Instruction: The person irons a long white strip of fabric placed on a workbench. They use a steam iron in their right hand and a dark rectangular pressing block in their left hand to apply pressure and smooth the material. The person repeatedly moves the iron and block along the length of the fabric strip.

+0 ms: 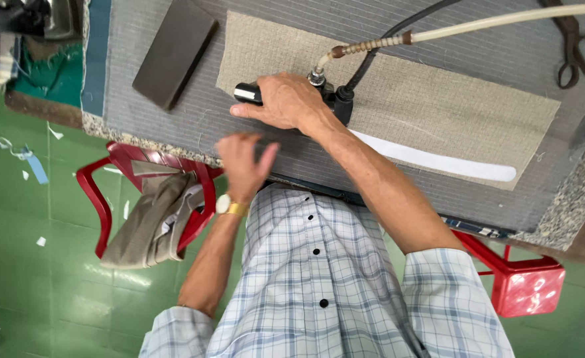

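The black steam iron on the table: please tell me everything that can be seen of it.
The black steam iron is mostly hidden under the right hand, which closes over its handle. A black front end shows left of the fingers. At its rear, a metal fitting takes a cream hose with a spring sleeve, and a black cable leaves beside it. It sits on the beige cloth panel.

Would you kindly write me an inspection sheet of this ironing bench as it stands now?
Surface: grey padded bench top, speckled edge.
Job's things: steam iron on a beige cloth panel; white fabric strip beside it.
Clutter: dark block; scissors at the far corner.
Hands: right hand grips the iron; left hand open at the bench edge, blurred.
Cables: pale hose and black cord run to the iron.
Surroundings: red plastic chair holding folded khaki cloth; green tiled floor with scraps.
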